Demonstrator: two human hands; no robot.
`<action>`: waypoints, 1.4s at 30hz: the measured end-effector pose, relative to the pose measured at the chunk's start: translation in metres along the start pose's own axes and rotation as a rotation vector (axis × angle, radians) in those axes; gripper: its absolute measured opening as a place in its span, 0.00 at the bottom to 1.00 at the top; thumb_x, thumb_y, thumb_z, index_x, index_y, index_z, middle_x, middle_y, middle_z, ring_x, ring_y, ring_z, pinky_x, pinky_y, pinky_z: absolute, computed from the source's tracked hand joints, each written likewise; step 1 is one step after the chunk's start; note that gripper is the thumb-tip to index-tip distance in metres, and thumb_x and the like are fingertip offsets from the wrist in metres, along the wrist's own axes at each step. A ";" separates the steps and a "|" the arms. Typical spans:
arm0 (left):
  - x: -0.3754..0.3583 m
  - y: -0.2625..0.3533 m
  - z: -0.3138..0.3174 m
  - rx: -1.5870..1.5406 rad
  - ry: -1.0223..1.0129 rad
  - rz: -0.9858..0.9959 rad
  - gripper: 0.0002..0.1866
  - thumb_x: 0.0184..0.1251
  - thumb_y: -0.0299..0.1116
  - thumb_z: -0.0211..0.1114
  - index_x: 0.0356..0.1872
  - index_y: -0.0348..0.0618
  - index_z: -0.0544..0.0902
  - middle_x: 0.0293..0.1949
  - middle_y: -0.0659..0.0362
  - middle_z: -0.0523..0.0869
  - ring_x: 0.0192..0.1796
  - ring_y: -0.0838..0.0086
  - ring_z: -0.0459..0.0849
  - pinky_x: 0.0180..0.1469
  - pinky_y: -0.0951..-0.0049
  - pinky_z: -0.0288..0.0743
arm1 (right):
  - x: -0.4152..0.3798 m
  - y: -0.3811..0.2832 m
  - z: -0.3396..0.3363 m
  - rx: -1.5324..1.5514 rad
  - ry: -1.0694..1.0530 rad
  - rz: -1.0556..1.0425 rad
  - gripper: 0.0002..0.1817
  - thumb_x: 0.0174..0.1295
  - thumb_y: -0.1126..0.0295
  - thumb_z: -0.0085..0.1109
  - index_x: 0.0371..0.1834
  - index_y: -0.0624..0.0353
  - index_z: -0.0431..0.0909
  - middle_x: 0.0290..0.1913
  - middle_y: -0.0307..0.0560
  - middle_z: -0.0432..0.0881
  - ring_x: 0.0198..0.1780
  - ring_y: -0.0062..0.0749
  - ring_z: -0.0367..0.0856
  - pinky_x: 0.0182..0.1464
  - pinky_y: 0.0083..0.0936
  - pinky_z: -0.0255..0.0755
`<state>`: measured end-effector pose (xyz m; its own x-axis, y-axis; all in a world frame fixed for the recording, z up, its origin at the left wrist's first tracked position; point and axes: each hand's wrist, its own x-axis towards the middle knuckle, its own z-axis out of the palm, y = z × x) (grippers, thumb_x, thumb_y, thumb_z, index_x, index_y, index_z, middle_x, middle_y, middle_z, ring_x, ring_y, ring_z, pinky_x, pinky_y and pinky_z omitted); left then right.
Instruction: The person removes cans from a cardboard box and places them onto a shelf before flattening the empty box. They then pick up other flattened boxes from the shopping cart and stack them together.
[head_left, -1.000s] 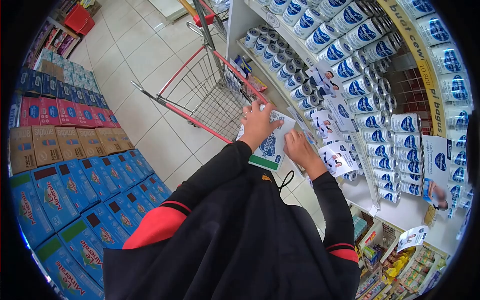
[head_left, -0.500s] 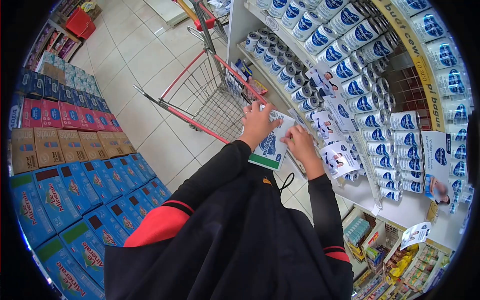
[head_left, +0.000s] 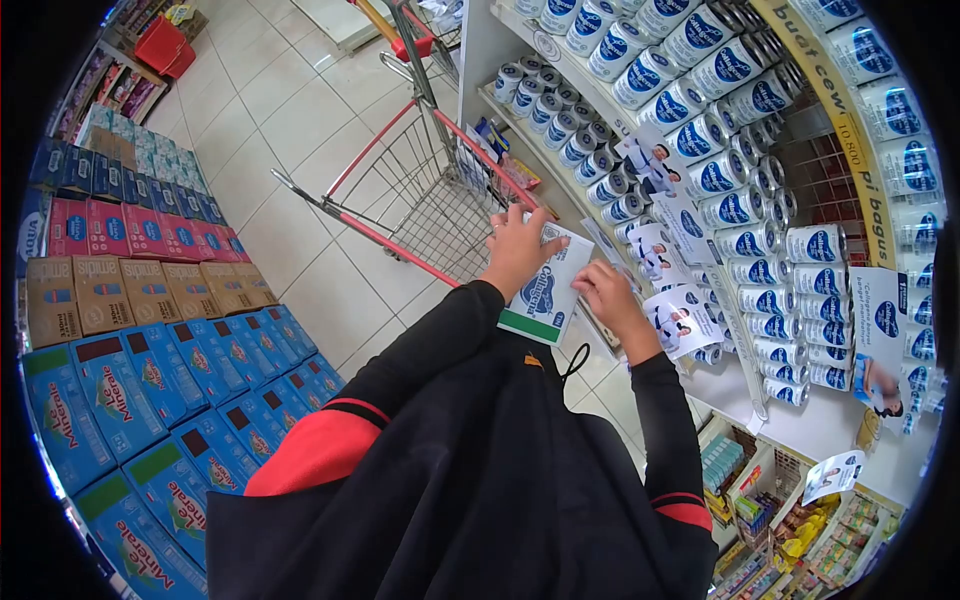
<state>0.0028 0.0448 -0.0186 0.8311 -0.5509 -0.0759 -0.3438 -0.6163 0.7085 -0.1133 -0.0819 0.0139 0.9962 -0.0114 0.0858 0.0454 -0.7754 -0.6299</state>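
Note:
A white box (head_left: 541, 296) with blue lettering and a green band sits in front of my torso, tilted. My left hand (head_left: 518, 248) grips its left side and upper part, fingers over the far edge. At the box's right edge, my right hand (head_left: 606, 296) has its fingers curled together; whether anything small is between them is hidden. Beyond my hands stands a wire shopping cart (head_left: 352, 222) with red edging.
White-and-blue cans (head_left: 733, 208) fill the curved shelves at the right, with printed cards (head_left: 684, 318) hanging from them. Stacked blue cartons (head_left: 112, 392), brown and pink ones line the left. A red basket (head_left: 164, 46) is at the far left.
My right hand has shifted slightly right and down, with its fingers more curled at the box edge. My left hand still holds the box. The view has moved slightly.

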 end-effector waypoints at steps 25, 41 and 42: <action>-0.006 0.011 -0.005 0.041 0.026 -0.045 0.22 0.46 0.48 0.61 0.41 0.50 0.72 0.46 0.52 0.68 0.48 0.52 0.63 0.40 0.51 0.62 | 0.001 -0.018 0.026 -0.123 0.076 -0.047 0.16 0.34 0.88 0.45 0.28 0.61 0.59 0.27 0.51 0.67 0.32 0.48 0.66 0.35 0.36 0.60; 0.008 -0.023 0.017 -0.078 0.049 0.157 0.17 0.50 0.42 0.59 0.40 0.45 0.72 0.38 0.51 0.71 0.44 0.60 0.66 0.48 0.61 0.53 | 0.011 -0.050 0.054 -0.259 0.288 0.159 0.19 0.44 0.80 0.49 0.43 0.59 0.65 0.31 0.46 0.74 0.36 0.38 0.71 0.36 0.32 0.61; 0.007 -0.021 0.018 -0.066 0.057 0.160 0.17 0.51 0.42 0.58 0.39 0.45 0.72 0.37 0.51 0.71 0.44 0.60 0.66 0.47 0.61 0.53 | 0.012 -0.053 0.054 -0.319 0.316 0.175 0.18 0.43 0.80 0.49 0.41 0.59 0.66 0.31 0.46 0.73 0.35 0.39 0.71 0.36 0.33 0.61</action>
<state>0.0083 0.0442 -0.0467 0.7919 -0.6054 0.0800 -0.4460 -0.4839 0.7530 -0.0996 -0.0070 0.0062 0.9133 -0.3125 0.2612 -0.1954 -0.8989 -0.3922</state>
